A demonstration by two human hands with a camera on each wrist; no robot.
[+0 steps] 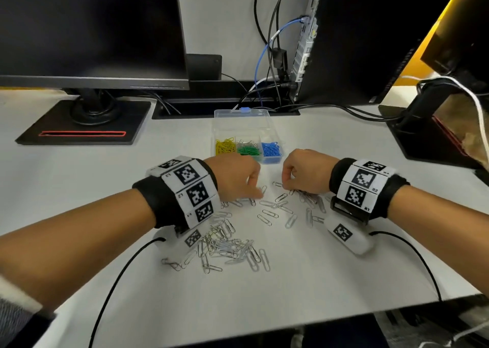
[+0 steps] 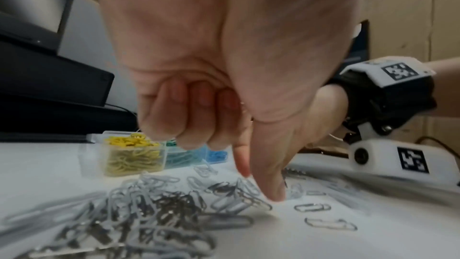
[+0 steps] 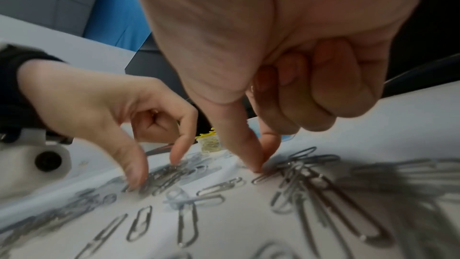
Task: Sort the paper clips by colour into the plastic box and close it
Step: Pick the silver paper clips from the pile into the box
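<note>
Plastic box (image 1: 242,125): clear, lid open and upright at rear. Compartments hold yellow clips (image 1: 225,146) left, green clips (image 1: 248,150) centre, blue clips (image 1: 271,149) right. Silver paper clips (image 1: 227,244) lie scattered loose just before the box.

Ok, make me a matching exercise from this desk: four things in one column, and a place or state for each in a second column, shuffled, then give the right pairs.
Things:
1. yellow clips
2. blue clips
3. green clips
4. silver clips

Places or states:
A. loose on the desk, in front of the plastic box
B. left compartment of the box
C. middle compartment of the box
D. right compartment of the box

Pairs: 1-B, 2-D, 3-C, 4-A
</note>
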